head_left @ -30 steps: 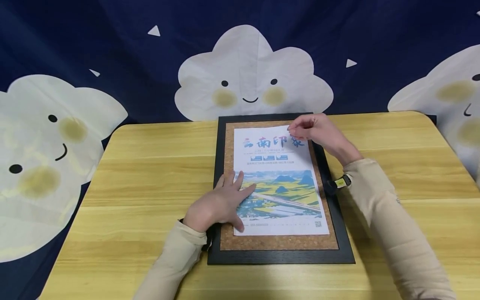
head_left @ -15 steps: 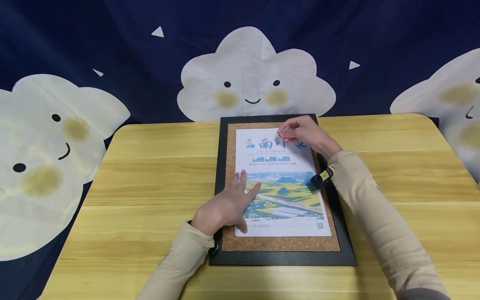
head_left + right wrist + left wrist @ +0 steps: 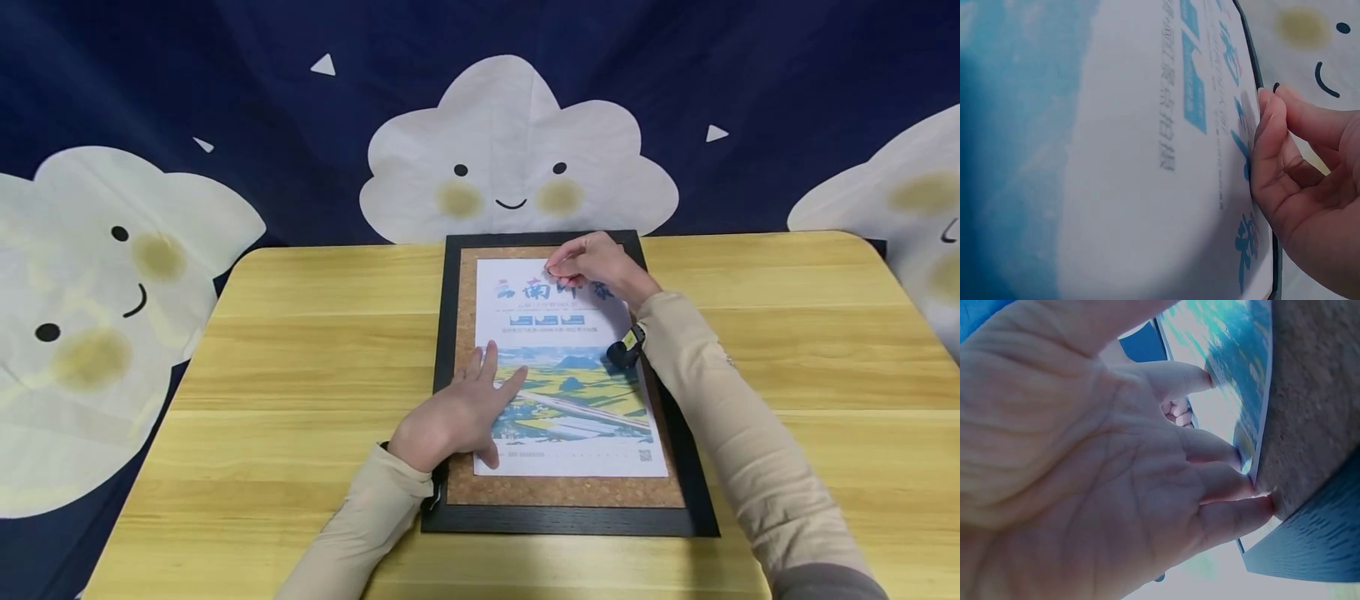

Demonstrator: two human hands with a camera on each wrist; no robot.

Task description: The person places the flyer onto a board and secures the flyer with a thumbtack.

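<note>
Leftward along the poster's top edge goes the right hand [image 3: 592, 265] since a second ago, now over the blue title characters. Going from the left: the left hand [image 3: 457, 412] lies flat, fingers straight and spread, pressing the poster [image 3: 570, 400] down at its lower left corner; the left wrist view shows fingertips [image 3: 1260, 500] reaching past the paper edge onto the cork board [image 3: 562, 490] (hidden from the head view). Beyond it, the right hand's curled fingers pinch something small against the paper; what it is cannot be told. Everything rests on the bench [image 3: 300, 350].
</note>
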